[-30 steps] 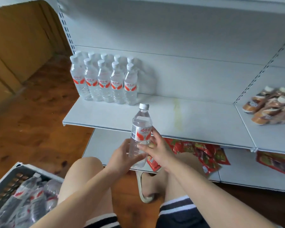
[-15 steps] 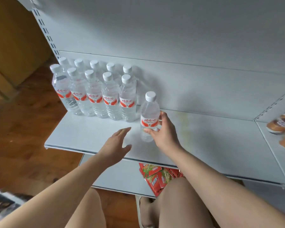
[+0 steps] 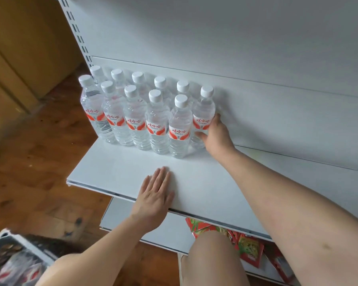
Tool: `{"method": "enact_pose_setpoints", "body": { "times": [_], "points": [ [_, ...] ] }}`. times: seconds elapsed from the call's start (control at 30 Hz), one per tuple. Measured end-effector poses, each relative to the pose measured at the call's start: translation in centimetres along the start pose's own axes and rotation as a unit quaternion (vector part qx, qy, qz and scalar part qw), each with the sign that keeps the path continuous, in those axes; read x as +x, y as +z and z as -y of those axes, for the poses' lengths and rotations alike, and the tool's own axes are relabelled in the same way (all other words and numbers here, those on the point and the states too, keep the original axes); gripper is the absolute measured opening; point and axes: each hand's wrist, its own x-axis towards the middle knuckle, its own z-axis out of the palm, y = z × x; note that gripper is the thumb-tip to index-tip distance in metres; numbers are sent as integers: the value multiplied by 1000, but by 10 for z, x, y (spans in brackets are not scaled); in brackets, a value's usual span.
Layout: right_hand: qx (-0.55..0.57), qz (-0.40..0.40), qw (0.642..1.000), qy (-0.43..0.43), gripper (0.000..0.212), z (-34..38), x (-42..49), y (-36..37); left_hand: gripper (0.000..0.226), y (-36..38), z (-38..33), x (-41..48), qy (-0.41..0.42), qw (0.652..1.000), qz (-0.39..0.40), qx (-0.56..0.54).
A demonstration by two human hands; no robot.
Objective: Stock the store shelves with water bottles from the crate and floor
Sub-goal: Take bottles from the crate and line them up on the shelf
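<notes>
The white shelf [image 3: 205,182] fills most of my view, and its load has grown in the last half second. The stocked bottles [image 3: 136,120] stand upright in two rows at its left end, against the back panel [image 3: 277,112]. The new bottle [image 3: 204,112] is now tucked onto the right end of the rear row, touching its neighbour, where a moment earlier it stood apart and farther forward. I judge this placement all but done, with only the release left. After that comes a return to the crate [image 3: 15,259] at lower left, where I think more bottles lie, though that corner is too blurred to be sure.

My right hand [image 3: 217,135] is wrapped round the new bottle's lower body, thumb in front and fingers behind. My left hand [image 3: 153,199] has come down flat on the shelf just inside the front edge, fingers straight and together, holding nothing. Right of the rows the shelf runs open, so the right hand can draw out sideways without knocking caps. The front row has a free place in front of the new bottle.
</notes>
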Motion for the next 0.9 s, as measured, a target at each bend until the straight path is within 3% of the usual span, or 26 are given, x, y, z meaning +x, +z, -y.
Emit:
{"method": "enact_pose_setpoints", "body": {
  "times": [0.17, 0.27, 0.37, 0.5, 0.57, 0.67, 0.8, 0.9],
  "points": [
    [-69, 13, 997, 35, 59, 9, 4, -6, 78, 1, 3, 1, -4, 1000, 3, 0],
    [-77, 43, 989, 118, 52, 5, -22, -1, 81, -4, 2, -5, -5, 1000, 26, -13],
    [-27, 81, 979, 185, 32, 9, -80, 16, 64, -17, -1, -35, -31, 989, 14, -144],
    [171, 150, 965, 133, 22, 62, -182, 38, 44, -38, -1, -111, -167, 943, -75, -278],
    [261, 179, 940, 124, 22, 95, -228, 46, 30, -46, 2, -152, -257, 906, -97, -322],
    [364, 219, 887, 182, 25, 117, -282, 66, 21, -52, 5, -199, -346, 846, -134, -382],
    [320, 320, 870, 195, 31, 124, -349, 88, 24, -62, 11, -265, -405, 755, -198, -476],
    [270, 365, 881, 134, 27, 139, -375, 90, 23, -60, 14, -316, -427, 730, -201, -495]
  ]
}}
